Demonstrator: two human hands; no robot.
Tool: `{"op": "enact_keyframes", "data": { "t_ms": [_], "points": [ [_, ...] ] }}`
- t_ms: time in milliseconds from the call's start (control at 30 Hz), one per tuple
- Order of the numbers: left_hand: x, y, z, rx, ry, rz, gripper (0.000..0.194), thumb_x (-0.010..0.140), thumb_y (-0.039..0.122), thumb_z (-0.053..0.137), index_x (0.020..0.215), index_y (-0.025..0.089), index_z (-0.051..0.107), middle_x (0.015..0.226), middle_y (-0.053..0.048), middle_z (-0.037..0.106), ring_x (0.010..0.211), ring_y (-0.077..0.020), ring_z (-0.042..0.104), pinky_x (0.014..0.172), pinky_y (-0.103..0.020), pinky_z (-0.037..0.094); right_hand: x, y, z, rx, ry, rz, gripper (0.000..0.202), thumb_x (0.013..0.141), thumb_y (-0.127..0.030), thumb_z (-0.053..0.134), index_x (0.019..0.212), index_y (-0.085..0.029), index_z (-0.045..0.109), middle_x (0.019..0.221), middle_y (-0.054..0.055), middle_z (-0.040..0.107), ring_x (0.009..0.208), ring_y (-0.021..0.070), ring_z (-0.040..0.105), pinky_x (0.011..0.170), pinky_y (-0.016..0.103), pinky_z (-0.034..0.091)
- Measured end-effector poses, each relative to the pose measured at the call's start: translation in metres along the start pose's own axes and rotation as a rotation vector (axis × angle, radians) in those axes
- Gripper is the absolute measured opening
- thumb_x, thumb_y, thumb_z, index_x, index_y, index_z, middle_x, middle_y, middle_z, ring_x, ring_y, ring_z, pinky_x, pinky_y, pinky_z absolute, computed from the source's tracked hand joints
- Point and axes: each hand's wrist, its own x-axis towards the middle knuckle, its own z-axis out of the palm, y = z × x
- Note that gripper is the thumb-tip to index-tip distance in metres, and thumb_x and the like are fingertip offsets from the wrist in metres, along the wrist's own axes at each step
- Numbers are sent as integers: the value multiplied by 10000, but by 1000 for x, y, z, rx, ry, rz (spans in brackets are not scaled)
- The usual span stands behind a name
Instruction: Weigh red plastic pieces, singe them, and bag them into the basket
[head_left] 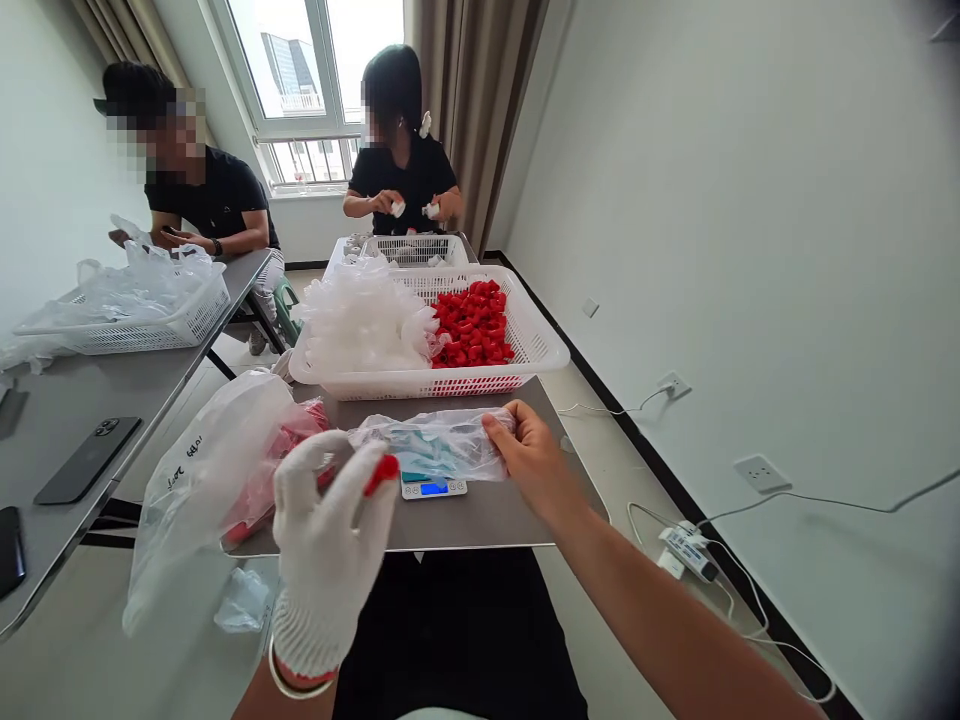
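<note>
My left hand (322, 530), in a white knitted glove, has its fingers bent round a small red plastic piece (382, 474). Its fingertips are at the left end of a clear plastic bag (457, 445), but whether they grip the bag is hidden. The bare fingers of my right hand (529, 450) pinch the bag's other end. Crumpled and stretched sideways, the bag hangs over a small digital scale (435, 489) with a lit blue display. Something teal shows through the bag, apparently on the scale. Left of the glove lies a large clear bag (202, 470) with red pieces inside.
A white basket (540, 345) holding bundled clear bags (367, 320) and red pieces (472, 320) stands across the table (487, 520). Two people sit beyond, with more baskets (202, 315). A phone (88, 460) lies on the left table; a power strip (688, 550) and cables are at right.
</note>
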Motion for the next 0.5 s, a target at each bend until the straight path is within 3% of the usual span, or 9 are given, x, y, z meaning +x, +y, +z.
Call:
{"op": "enact_keyframes", "data": {
  "t_ms": [100,167,267,333,400,500],
  "points": [
    [2,16,7,93,-165,194,175,830,267,712,997,318,730,1273,-57,558,1250,-295,498,1060,-472,460,-6,2,13,207,-100,38,466,734,-557,736,707,-223,412,581,-83,435,493,69,358,452,197,305],
    [4,18,26,139,-254,190,117,818,286,721,932,312,731,1367,-46,520,1348,-342,406,1085,-510,434,-11,5,21,358,-161,83,468,725,-534,756,708,-220,409,586,-83,433,515,71,370,494,198,336],
    [7,9,55,68,-301,176,270,781,264,751,1036,345,714,1448,-20,479,1401,-364,347,1119,-540,398,-16,8,26,488,-225,159,460,708,-501,778,714,-222,412,602,-77,442,527,77,380,525,211,363],
    [8,-1,64,-19,-315,187,337,741,241,778,1055,345,710,1432,-37,504,1384,-389,373,1108,-571,398,-16,8,23,519,-235,196,447,708,-495,776,717,-223,422,616,-71,448,534,84,394,540,225,386],
    [9,-11,62,-93,-388,173,415,699,253,809,1091,332,697,1423,-64,514,1331,-394,445,1065,-571,443,-14,5,17,530,-216,211,441,696,-503,771,713,-226,429,624,-62,458,548,99,425,559,246,418],
    [5,-23,43,-223,-458,66,528,717,304,795,1215,297,618,1432,-89,499,1253,-323,540,1015,-488,504,-7,-1,2,533,-144,214,465,639,-513,787,671,-230,420,588,-59,442,522,107,421,519,253,417]
  ]
}}
